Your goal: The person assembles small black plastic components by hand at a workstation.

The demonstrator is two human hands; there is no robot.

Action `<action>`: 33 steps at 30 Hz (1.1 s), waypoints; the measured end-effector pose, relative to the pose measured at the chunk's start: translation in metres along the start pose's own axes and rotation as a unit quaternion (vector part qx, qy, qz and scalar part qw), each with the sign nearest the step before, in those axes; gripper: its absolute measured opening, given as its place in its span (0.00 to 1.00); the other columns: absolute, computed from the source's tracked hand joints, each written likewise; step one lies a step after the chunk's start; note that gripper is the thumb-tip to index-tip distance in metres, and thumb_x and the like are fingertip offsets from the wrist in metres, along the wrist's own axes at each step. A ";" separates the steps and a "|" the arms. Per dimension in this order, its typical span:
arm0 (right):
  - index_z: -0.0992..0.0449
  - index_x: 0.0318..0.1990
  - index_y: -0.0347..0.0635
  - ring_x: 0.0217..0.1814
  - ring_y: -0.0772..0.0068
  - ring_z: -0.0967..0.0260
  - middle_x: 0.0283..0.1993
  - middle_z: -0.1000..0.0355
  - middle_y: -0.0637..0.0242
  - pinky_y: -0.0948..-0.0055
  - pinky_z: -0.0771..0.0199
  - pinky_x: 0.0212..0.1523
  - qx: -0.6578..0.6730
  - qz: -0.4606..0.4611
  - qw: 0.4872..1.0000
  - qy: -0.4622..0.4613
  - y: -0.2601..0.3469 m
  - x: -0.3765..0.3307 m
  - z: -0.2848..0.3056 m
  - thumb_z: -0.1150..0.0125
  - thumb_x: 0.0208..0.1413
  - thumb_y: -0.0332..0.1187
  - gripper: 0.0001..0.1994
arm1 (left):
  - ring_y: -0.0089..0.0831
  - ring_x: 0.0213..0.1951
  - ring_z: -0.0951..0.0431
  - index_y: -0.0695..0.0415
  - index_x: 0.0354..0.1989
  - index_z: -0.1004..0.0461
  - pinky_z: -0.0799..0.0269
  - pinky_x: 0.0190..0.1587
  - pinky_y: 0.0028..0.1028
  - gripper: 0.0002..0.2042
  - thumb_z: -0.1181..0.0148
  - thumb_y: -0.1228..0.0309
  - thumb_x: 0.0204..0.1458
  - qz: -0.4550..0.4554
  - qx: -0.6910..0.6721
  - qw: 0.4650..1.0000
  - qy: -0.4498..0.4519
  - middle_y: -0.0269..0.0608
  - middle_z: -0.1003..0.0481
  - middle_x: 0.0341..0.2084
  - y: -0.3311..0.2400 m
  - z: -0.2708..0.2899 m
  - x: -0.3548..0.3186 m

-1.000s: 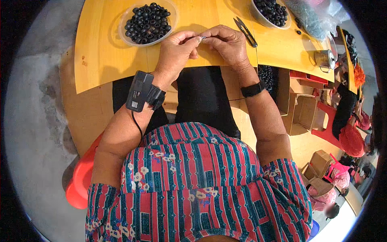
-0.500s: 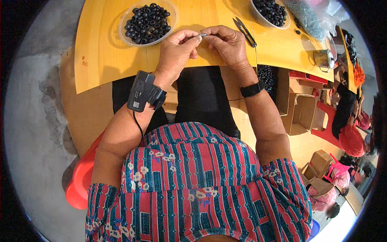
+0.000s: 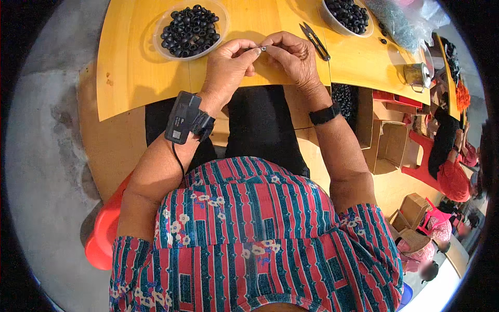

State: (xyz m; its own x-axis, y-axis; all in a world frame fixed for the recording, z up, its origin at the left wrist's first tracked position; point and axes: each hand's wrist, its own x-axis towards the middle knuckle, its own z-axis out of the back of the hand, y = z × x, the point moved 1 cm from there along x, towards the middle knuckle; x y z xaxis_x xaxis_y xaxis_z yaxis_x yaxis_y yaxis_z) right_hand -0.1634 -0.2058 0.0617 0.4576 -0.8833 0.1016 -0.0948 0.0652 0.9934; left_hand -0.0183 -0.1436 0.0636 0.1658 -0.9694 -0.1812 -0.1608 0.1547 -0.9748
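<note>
Left hand, right hand, tiny piece pinched between

A yellow wooden table stood above a stained grey floor, a red plastic seat showed at lower left, and bright light glared at lower right.

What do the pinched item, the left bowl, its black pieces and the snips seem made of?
Pinched item: too small to tell; a pale glint leaves metal or plastic open.
Left bowl: probably smooth plastic, by its translucent wall.
Black pieces: perhaps semi-glossy plastic, by small highlights.
Snips: probably dark metal with a dull finish, by the thin, pointed blades.
</note>
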 end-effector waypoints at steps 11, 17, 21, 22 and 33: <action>0.24 0.33 0.35 0.28 0.87 0.33 0.28 0.27 0.72 0.86 0.32 0.30 -0.040 0.014 0.998 -0.053 -0.011 0.001 0.002 0.41 0.48 0.18 0.05 | 0.12 0.21 0.34 0.61 0.45 0.28 0.34 0.26 0.15 0.12 0.44 0.72 0.53 0.001 0.032 0.999 -0.011 0.26 0.32 0.20 0.001 -0.001 0.000; 0.25 0.34 0.35 0.30 0.85 0.31 0.30 0.26 0.70 0.84 0.29 0.32 -0.013 0.038 0.999 -0.027 -0.004 0.002 0.000 0.39 0.48 0.20 0.05 | 0.14 0.20 0.32 0.63 0.41 0.27 0.31 0.24 0.16 0.11 0.42 0.73 0.51 0.001 0.021 1.000 -0.008 0.28 0.32 0.20 0.001 0.000 0.002; 0.25 0.35 0.35 0.31 0.84 0.30 0.30 0.26 0.70 0.83 0.27 0.34 -0.033 0.049 0.998 -0.018 -0.003 0.002 -0.001 0.39 0.48 0.20 0.06 | 0.14 0.20 0.32 0.63 0.39 0.26 0.31 0.24 0.16 0.09 0.43 0.73 0.51 0.012 0.019 1.000 0.004 0.28 0.31 0.20 0.001 0.000 0.003; 0.25 0.35 0.35 0.31 0.84 0.30 0.31 0.26 0.70 0.83 0.27 0.35 -0.031 0.043 0.998 -0.019 -0.003 0.002 -0.001 0.39 0.47 0.20 0.07 | 0.14 0.20 0.32 0.63 0.38 0.26 0.31 0.24 0.16 0.08 0.43 0.73 0.52 0.011 0.014 1.000 0.006 0.28 0.31 0.20 0.002 0.000 0.003; 0.24 0.36 0.37 0.32 0.86 0.31 0.30 0.27 0.72 0.85 0.29 0.35 -0.071 0.048 0.995 -0.043 -0.013 0.004 0.000 0.36 0.45 0.20 0.09 | 0.15 0.19 0.31 0.62 0.33 0.27 0.32 0.23 0.16 0.06 0.43 0.72 0.52 0.004 0.015 1.000 0.006 0.29 0.31 0.19 0.003 0.001 0.003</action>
State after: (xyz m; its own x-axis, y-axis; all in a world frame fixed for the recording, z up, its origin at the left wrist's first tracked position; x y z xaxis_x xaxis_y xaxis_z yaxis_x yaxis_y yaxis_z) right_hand -0.1607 -0.2100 0.0487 0.3741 -0.9061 0.1977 -0.0051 0.2112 0.9774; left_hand -0.0170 -0.1456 0.0602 0.1540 -0.9703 -0.1868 -0.1317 0.1672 -0.9771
